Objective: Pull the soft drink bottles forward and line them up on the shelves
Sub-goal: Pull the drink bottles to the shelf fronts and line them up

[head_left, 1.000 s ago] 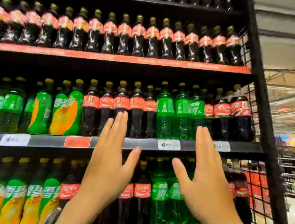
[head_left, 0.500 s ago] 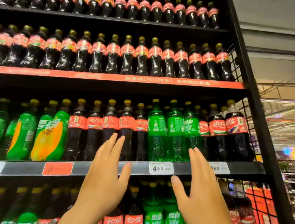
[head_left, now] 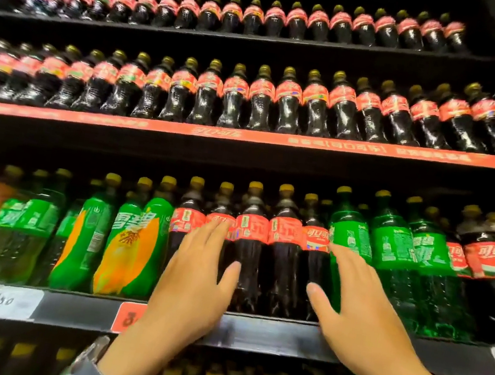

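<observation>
**Left hand (head_left: 194, 280) and right hand (head_left: 362, 317) spread before the cola bottles (head_left: 281, 248)**

I see both hands flat, fingers apart, holding nothing. The cola bottles stand along the front edge of the shelf (head_left: 264, 334), with green bottles (head_left: 352, 237) just right of them. I cannot tell whether my fingertips touch them.

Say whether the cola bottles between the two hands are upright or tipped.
Upright: the cola bottles stand on their bases on the shelf, yellow caps on top.

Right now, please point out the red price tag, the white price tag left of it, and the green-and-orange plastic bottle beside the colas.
red price tag (head_left: 128, 318): head view, visible left part
white price tag (head_left: 7, 301): head view, printed middle
green-and-orange plastic bottle (head_left: 129, 241): head view, label
</observation>
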Action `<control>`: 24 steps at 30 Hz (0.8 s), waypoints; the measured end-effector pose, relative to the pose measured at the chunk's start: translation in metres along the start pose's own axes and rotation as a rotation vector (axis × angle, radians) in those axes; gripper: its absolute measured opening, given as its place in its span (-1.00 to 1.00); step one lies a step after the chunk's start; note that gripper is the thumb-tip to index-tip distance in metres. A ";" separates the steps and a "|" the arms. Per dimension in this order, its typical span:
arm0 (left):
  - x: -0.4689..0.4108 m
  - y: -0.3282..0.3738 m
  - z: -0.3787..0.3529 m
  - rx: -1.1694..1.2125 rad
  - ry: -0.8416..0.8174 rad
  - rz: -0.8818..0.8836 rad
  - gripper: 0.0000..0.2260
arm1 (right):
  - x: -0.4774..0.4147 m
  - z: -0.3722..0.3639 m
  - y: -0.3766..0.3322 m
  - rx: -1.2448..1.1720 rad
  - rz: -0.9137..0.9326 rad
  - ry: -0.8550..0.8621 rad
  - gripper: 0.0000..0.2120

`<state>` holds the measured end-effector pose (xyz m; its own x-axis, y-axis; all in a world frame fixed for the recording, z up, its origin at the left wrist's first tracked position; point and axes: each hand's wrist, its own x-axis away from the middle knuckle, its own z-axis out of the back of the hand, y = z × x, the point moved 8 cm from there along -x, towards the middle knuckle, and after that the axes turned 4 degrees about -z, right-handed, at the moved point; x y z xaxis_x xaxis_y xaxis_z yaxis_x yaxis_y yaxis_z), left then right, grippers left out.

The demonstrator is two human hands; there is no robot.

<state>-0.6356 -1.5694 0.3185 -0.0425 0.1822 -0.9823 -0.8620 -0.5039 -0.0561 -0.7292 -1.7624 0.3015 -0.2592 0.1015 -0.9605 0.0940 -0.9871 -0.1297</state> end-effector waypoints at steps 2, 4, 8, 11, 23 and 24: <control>-0.023 -0.018 0.003 -0.024 0.018 -0.043 -0.47 | -0.027 -0.009 -0.001 0.026 0.018 0.019 -0.42; -0.048 -0.037 0.008 -0.069 0.049 -0.080 -0.50 | -0.056 -0.017 -0.002 0.032 0.011 0.043 -0.43; -0.092 -0.073 0.015 -0.186 0.045 -0.125 -0.52 | -0.108 -0.029 -0.016 0.009 0.011 0.096 -0.46; -0.114 -0.100 0.014 -0.185 0.034 -0.109 -0.50 | -0.134 -0.042 -0.037 0.030 0.063 0.118 -0.47; -0.168 -0.159 -0.006 0.027 -0.107 0.009 -0.58 | -0.194 -0.079 -0.080 0.387 0.077 0.020 -0.33; -0.170 -0.161 -0.005 0.049 -0.102 0.011 -0.58 | -0.197 -0.082 -0.079 0.393 0.060 -0.010 -0.36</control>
<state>-0.4865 -1.5237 0.4937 -0.1014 0.2631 -0.9594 -0.8846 -0.4651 -0.0340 -0.6066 -1.6938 0.4812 -0.2741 0.0427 -0.9607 -0.2657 -0.9635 0.0330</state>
